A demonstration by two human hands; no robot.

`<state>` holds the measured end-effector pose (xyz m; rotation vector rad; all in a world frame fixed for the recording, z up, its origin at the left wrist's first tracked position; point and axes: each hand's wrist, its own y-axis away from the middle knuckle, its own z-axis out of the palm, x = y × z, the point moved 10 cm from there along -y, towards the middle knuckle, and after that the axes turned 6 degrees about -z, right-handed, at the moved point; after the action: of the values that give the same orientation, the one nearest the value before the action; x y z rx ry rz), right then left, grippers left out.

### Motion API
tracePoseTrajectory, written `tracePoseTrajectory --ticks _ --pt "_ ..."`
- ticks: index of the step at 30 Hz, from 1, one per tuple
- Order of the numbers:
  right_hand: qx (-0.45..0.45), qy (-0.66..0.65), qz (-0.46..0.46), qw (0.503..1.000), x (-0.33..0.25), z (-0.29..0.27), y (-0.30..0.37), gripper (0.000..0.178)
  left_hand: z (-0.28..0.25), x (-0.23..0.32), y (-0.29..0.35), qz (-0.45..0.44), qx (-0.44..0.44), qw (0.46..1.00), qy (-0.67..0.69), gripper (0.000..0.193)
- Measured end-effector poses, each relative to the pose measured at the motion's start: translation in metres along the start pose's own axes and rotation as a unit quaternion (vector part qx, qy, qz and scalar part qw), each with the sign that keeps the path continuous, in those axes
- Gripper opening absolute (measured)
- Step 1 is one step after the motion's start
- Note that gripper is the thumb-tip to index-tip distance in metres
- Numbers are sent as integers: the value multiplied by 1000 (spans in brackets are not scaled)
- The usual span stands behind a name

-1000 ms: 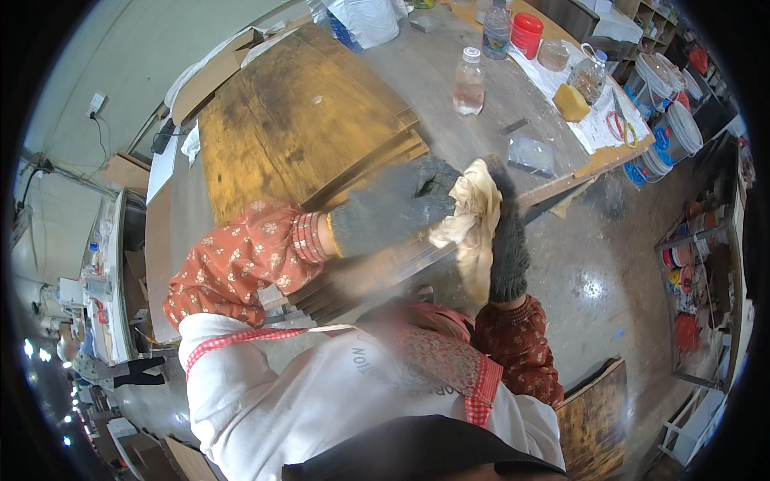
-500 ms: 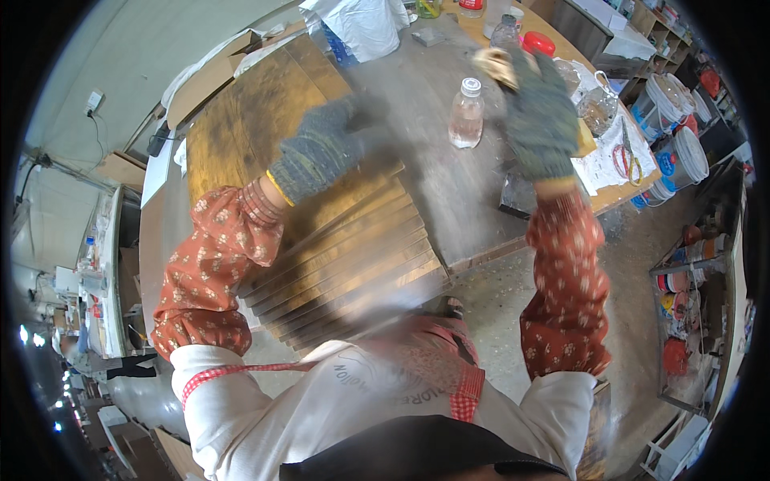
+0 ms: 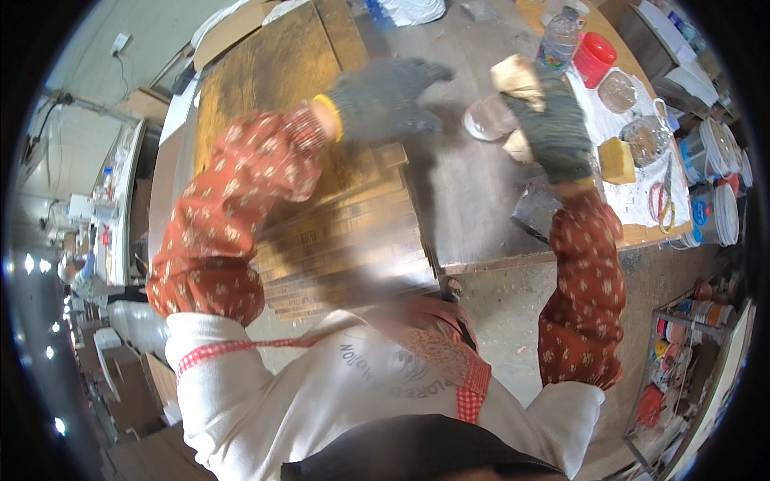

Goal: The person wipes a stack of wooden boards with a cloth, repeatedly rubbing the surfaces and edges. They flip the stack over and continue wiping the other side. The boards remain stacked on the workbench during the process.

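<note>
My left hand point(image 3: 381, 100), in a dark grey knitted glove with a yellow cuff, is above the far right part of the brown boards, fingers stretched and apart, holding nothing. My right hand point(image 3: 553, 128), gloved alike, is closed on a crumpled cream cloth point(image 3: 517, 80). Against its fingers lies a clear bottle point(image 3: 493, 119), tilted and blurred; whether the hand grips it too I cannot tell. Below my left hand is a stack of brown wooden boards point(image 3: 345, 240) with fanned edges, beside a larger dark-stained board point(image 3: 273, 72).
Right of my right hand are a yellow sponge block point(image 3: 616, 160), scissors point(image 3: 664, 204) and a red-lidded jar point(image 3: 593, 60). Another clear bottle point(image 3: 559, 38) stands behind. A dark box point(image 3: 536, 212) sits near the table's front edge. White buckets point(image 3: 712, 216) stand beyond the right edge.
My left hand has moved right and its fingers have spread. My right hand, with the cloth, has come nearer the clear bottle, which stood upright before and now tilts. The view has shifted.
</note>
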<state>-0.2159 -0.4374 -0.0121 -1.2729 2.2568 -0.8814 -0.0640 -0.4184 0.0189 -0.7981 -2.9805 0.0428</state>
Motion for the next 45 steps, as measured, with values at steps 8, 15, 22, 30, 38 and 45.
tracePoseTrajectory --ticks 8,15,22,30,38,45 --pt "201 -114 241 943 5 -76 79 28 -3 96 -47 129 57 983 -121 74" --pt "337 -651 521 437 5 53 178 33 -20 165 -36 300 248 915 -103 34" --pt "328 -440 424 720 33 -58 115 31 -24 108 -37 169 133 943 -255 39" --pt "-25 -135 259 956 60 -9 23 54 -44 -67 74 -149 -50 985 -65 61" --pt "-4 -93 316 944 53 -25 17 64 3 -118 131 -43 54 992 -108 54" --pt "154 187 301 922 -146 -60 43 43 -11 -74 102 190 81 975 -82 50"
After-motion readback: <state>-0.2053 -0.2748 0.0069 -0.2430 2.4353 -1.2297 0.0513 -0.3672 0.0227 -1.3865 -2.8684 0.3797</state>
